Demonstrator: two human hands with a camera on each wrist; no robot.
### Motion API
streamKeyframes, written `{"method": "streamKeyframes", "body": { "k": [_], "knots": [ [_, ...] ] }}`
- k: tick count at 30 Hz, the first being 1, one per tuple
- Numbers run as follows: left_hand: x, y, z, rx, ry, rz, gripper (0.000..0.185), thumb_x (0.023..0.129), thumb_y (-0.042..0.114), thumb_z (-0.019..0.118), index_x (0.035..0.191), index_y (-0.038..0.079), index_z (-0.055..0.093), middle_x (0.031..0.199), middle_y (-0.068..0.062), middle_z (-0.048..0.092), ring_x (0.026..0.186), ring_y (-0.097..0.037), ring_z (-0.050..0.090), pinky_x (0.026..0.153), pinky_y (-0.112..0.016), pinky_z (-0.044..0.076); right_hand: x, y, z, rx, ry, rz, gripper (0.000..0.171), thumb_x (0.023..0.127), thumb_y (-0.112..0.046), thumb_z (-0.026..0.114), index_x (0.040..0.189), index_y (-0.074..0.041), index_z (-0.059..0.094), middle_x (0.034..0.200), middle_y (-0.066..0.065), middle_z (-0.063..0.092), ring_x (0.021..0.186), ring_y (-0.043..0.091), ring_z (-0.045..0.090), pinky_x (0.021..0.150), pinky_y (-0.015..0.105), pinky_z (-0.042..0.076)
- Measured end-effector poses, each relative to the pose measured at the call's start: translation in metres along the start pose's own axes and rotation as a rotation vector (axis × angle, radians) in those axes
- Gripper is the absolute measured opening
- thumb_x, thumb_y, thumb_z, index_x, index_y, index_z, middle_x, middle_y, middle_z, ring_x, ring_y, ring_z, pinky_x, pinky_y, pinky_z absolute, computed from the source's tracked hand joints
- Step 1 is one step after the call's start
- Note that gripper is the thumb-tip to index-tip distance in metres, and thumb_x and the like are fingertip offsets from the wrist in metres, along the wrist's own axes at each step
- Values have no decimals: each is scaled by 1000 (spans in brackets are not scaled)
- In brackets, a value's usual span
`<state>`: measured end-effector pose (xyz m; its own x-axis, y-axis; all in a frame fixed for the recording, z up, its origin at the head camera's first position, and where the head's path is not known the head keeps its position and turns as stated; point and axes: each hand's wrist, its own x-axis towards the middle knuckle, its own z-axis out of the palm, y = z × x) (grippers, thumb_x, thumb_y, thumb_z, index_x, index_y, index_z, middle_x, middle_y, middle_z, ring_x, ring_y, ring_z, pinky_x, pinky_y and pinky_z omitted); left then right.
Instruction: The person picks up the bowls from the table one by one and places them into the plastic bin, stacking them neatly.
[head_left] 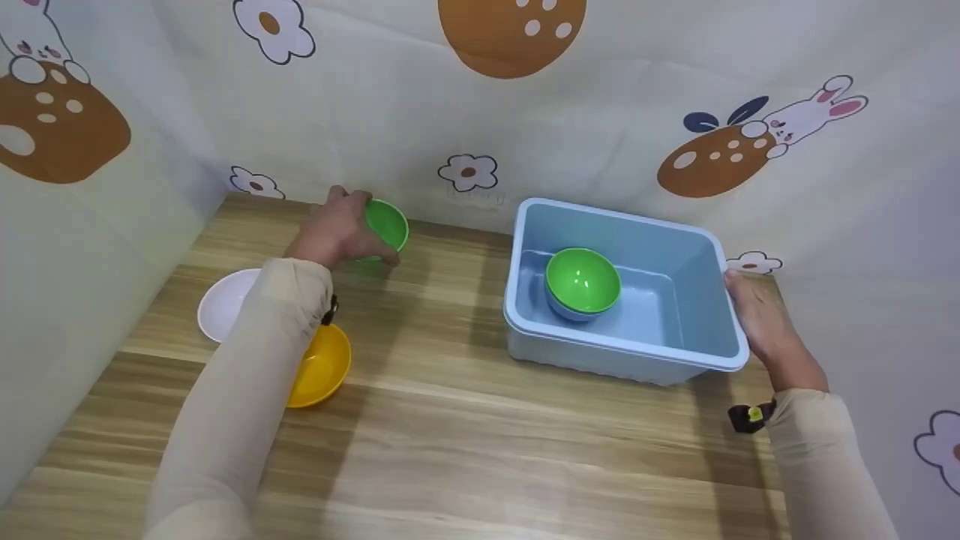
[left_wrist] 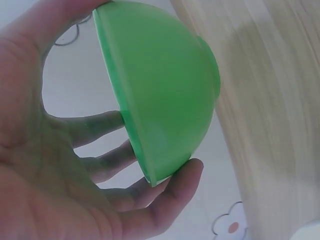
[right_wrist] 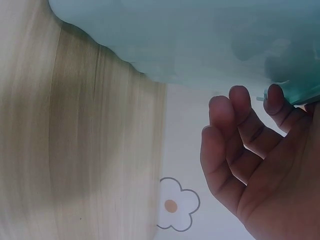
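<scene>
At the table's back edge, left hand (head_left: 337, 229) grips green bowl (head_left: 388, 225).

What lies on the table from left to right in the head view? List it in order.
White bowl → yellow bowl → green bowl gripped by the left hand → blue tub holding stacked bowls → right hand.

On the table (head_left: 465, 420), the tub (head_left: 697, 247) sits at three o'clock (two stacked bowls (head_left: 583, 281) inside); a plate (head_left: 225, 300) and another bowl (head_left: 326, 365) lie at nine.
</scene>
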<state>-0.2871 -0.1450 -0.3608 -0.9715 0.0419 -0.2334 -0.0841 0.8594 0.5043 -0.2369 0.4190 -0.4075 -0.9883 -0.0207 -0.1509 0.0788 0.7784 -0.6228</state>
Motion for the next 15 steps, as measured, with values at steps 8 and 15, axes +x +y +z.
{"method": "streamKeyframes", "body": {
  "k": [8, 15],
  "knots": [
    [-6, 21, -3, 67, 30, 64, 108, 67, 40, 90, 155, 9, 37, 147, -24, 38, 126, -47, 41, 101, -63, 48, -1, 2, -1, 1, 0, 5, 79, 107, -55, 5, 139, 0, 51, 123, 28, 61, 101, 27, 60, 80, 34, 45],
    [-12, 40, -8, 69, 48, 96, 106, 66, 39, 90, 155, 13, 38, 150, -21, 37, 128, -45, 40, 99, -63, 50, -1, 1, -1, 15, -19, 34, 84, 105, -60, 3, 146, -1, 46, 132, 30, 58, 119, 44, 56, 86, 41, 44]
  ]
}}
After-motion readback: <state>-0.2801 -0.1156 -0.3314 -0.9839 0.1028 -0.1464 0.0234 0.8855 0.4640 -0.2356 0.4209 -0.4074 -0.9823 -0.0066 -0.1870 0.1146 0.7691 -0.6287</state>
